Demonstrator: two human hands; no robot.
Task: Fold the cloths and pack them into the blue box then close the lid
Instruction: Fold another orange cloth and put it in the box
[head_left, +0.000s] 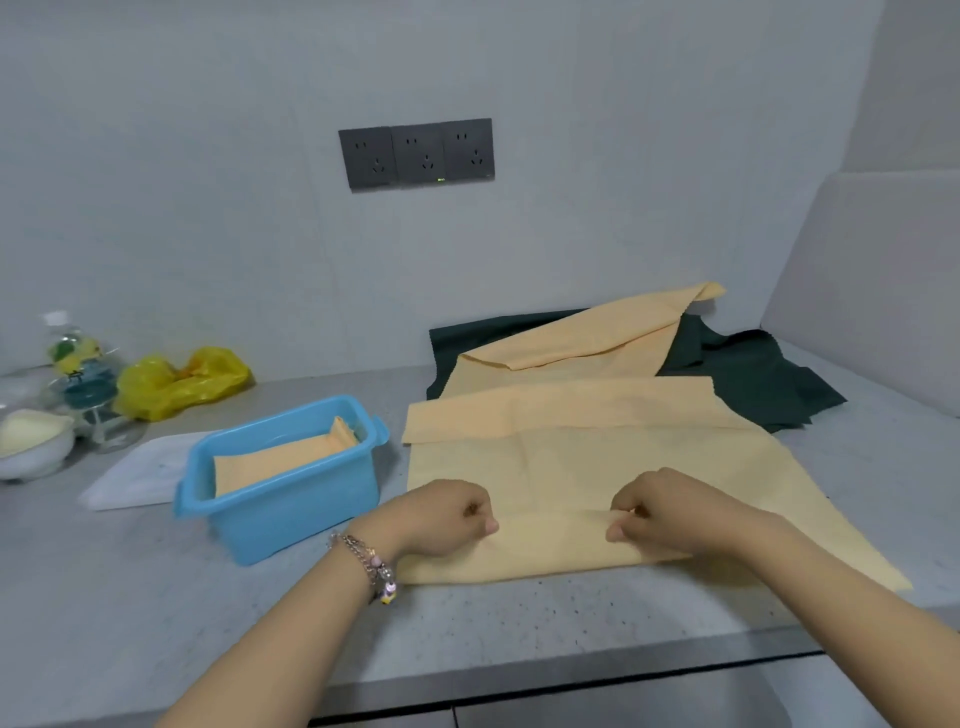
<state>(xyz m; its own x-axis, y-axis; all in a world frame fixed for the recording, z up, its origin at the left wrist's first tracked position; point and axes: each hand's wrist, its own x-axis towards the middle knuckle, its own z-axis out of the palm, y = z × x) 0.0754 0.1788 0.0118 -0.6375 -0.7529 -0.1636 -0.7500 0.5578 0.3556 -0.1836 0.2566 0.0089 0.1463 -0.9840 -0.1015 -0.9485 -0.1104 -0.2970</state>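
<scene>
A yellow cloth (587, 467) lies spread on the grey worktop (519, 613), its far part folded toward the person, and near its front edge the left hand (441, 514) and right hand (670, 512) each have a grip closed in a pinch on the fabric. Just left of it stands the open blue box (280, 499) with a folded yellow cloth (280, 460) inside, a white lid (140, 475) lying flat behind it. Further back a second yellow cloth (597, 332) lies over a dark green cloth (753, 369) against the wall.

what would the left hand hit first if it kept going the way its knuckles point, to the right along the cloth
Most likely the right hand, which faces it across a short stretch of orange cloth that both pinch. The left hand has nothing else in that line.
</scene>
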